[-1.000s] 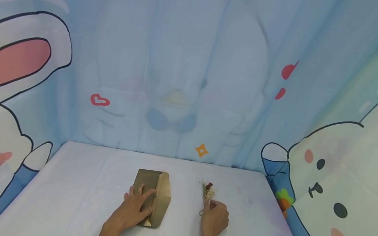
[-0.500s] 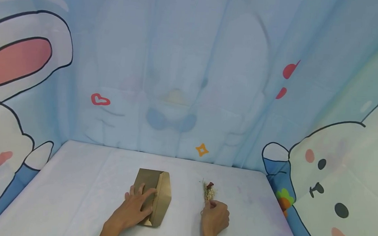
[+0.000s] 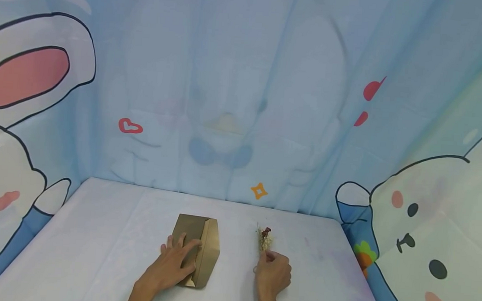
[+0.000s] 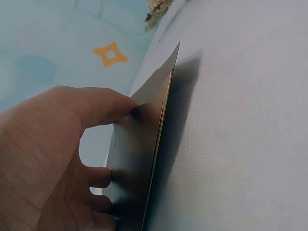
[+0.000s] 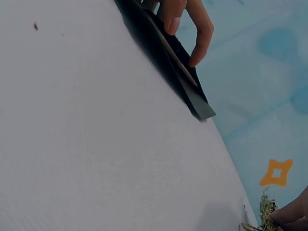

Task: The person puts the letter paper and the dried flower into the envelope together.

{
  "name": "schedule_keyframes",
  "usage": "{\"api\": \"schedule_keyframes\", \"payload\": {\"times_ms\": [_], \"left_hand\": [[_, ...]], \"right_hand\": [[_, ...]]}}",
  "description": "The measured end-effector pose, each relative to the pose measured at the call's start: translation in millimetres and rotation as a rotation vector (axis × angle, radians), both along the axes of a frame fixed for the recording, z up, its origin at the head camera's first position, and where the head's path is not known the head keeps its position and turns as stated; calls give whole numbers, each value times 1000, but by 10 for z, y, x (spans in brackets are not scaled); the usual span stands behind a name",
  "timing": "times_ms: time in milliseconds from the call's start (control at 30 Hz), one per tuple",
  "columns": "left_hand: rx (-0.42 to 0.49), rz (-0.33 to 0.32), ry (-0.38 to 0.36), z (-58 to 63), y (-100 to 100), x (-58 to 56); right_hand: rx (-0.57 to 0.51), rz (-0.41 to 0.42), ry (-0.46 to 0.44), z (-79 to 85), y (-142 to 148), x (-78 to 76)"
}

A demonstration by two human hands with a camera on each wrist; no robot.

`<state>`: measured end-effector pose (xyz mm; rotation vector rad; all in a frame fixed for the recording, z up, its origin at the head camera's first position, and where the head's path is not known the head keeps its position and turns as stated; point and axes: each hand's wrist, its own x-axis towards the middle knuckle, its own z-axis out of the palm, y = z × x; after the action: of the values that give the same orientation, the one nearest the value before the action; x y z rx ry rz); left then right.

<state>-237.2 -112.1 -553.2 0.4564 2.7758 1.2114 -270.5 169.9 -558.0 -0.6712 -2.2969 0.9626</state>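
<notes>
Our left hand (image 3: 172,262), fingers spread, rests on a gold envelope (image 3: 191,225), its flap (image 3: 211,252) to the right — a steadying step, we judge. White tabletop (image 3: 234,260) leaves room before our right hand (image 3: 274,273), pinching a dried posy (image 3: 265,239) — moving it should take gentleness — well short of the far edge.

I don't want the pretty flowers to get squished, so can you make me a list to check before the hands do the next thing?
1. Left hand touching the gold envelope: ok.
2. Envelope's flap folded out, not closed: ok.
3. Right hand pinching the flower bunch: ok.
4. Flower bunch apart from the gold envelope: ok, there's a gap between them.
5. Nothing inside the gold envelope: cannot tell, its inside is hidden.
</notes>
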Motion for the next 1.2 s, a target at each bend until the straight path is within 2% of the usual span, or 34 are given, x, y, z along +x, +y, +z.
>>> {"api": "schedule_keyframes", "payload": {"times_ms": [500,867,1200], "left_hand": [[-1,5,10,-21,7,-33],[4,14,-19,0,3,-40],[-23,11,14,-13,3,-64]], "right_hand": [[11,107,76,12,-384,-5],[39,194,103,12,-690,-36],[39,259,68,24,-952,-27]]}}
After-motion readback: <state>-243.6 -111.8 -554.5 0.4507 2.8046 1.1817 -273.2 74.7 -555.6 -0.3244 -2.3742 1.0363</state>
